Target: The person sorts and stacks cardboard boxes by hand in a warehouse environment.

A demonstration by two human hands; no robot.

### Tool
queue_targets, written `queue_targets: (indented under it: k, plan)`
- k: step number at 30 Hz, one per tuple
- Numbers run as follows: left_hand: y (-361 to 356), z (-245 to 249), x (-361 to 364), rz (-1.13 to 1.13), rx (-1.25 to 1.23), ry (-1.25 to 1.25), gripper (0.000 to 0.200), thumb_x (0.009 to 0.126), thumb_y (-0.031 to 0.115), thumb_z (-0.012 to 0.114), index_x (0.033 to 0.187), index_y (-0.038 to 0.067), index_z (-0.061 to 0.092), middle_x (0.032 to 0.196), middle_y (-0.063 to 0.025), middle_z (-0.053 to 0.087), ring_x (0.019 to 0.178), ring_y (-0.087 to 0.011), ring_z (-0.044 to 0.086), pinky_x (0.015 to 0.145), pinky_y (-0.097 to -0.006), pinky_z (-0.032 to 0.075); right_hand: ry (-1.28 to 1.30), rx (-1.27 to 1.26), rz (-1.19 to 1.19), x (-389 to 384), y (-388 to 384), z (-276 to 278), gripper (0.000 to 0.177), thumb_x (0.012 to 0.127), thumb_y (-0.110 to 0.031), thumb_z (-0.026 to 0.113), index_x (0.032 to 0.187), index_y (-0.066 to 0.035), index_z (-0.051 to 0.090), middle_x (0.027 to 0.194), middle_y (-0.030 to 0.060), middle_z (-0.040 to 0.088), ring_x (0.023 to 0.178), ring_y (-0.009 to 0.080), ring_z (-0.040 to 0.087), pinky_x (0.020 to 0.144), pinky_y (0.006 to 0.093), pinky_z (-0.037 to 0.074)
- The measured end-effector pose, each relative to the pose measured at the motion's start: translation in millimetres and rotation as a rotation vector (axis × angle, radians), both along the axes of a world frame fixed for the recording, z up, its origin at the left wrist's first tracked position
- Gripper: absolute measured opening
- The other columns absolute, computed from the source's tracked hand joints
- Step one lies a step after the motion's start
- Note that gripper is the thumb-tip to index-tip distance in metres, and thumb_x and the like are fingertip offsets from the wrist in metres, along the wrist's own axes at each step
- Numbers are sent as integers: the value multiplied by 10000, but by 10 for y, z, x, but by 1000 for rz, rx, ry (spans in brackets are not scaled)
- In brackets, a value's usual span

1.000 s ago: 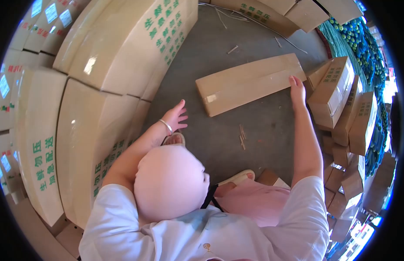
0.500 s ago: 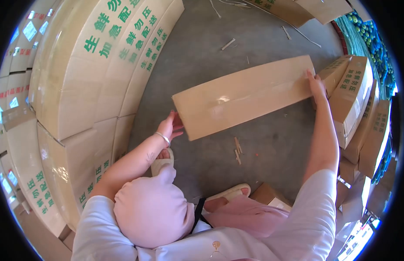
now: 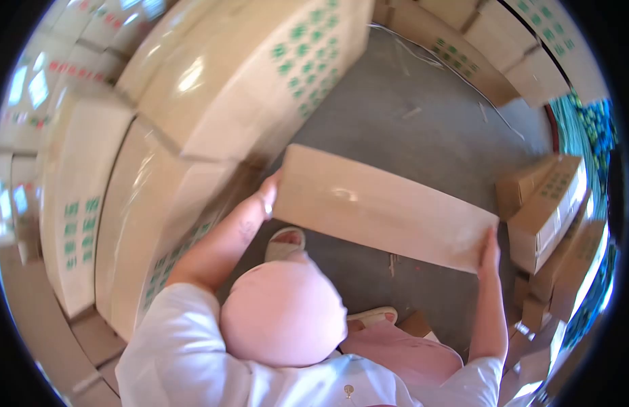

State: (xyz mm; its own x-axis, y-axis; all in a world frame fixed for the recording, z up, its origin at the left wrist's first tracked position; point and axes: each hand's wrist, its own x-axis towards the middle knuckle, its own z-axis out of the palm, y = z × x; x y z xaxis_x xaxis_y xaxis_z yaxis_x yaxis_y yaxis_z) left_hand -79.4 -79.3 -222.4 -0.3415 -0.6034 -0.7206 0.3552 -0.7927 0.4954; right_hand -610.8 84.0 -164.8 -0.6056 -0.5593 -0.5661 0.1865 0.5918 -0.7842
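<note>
A long brown cardboard box [image 3: 389,203] is held out in front of me above the floor, its plain side facing up and its right end lower in the view. My left hand [image 3: 270,191] grips the left end, with a bracelet at the wrist and the fingers partly hidden behind the box. At the opposite end, my right hand [image 3: 489,254] presses against the short side, its fingers flat along the cardboard. The box is clamped between both hands.
Stacked cartons [image 3: 213,88] with green printing rise on my left. More cartons [image 3: 548,210] stand at the right, beside teal netting [image 3: 569,125]. Further boxes [image 3: 463,61] line the back. Scraps and a pale strap lie on the grey floor [image 3: 396,115].
The box has turned, its left end going up and its right end coming down toward me. My left hand now holds the left end more closely. The view has shifted too.
</note>
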Motion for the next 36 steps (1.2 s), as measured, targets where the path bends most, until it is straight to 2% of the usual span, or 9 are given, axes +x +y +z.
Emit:
queue_targets:
  k: [8,12,16,18,21,25,30,34,36]
  plan:
    - [756,2654,228,136,-416,5,620,907,559,374,1260,61,485,1175,-101,566,1063,-189,545,884,-326,448,188,-527,-42,-170,159,2352,628,905,-466,472,1340,-22,384,1328,91,443,1214,199,415,1021,319,310]
    - [1478,3268,1159,534,-654,-7,580,904,523,413,1251,63,480,1158,-90,570,1043,-202,556,881,-347,459,190,-771,68,363,-171,3374,627,908,-463,470,1355,-36,365,1333,87,438,1219,200,412,1026,323,310]
    - [2539,3610,2266,578,-817,242,525,898,450,440,1231,47,493,1174,-110,567,1030,-263,567,870,-393,470,110,-791,365,1682,-731,3899,603,923,-438,451,1368,-44,348,1341,82,430,1227,195,407,1031,314,305]
    - [3010,3616,2603,672,-868,230,498,926,389,392,1246,16,471,1228,-126,531,1100,-284,523,919,-413,439,249,-816,539,2669,-892,3920,570,930,-428,436,1359,-57,370,1340,88,428,1231,178,402,1031,300,300]
    - [3660,3545,2827,1018,-699,-72,485,938,370,377,1259,16,454,1231,-120,524,1108,-273,515,924,-392,441,138,-685,986,3723,-1271,3794,524,917,-433,463,1243,-23,482,1199,93,537,1057,162,507,943,300,374]
    - [4003,3254,3138,1140,-632,-214,461,929,353,400,1265,42,451,1221,-104,529,1103,-259,520,911,-393,450,37,-595,1092,4880,-1618,3559,580,883,-478,490,1233,-15,509,1239,114,530,1095,191,511,949,292,371]
    - [4039,2981,3478,1138,-573,-281,456,920,346,425,1275,61,445,1244,-88,513,1136,-252,495,937,-410,424,175,-479,1303,5367,-2201,3207,631,867,-542,478,1235,-31,515,1221,119,544,1107,185,512,961,279,366]
    - [4054,2469,3678,1073,-724,-371,469,911,373,457,1270,71,446,1232,-67,514,1134,-229,486,949,-383,410,325,-422,1255,5300,-2132,3284,657,879,-546,450,1289,-33,460,1283,127,492,1148,196,485,976,305,363]
    - [4177,2254,3631,1044,-792,-430,470,910,382,470,1262,70,451,1225,-57,514,1131,-217,480,951,-365,406,157,-452,1236,5079,-2136,3099,652,884,-546,437,1288,-36,458,1283,123,492,1160,197,476,987,315,351]
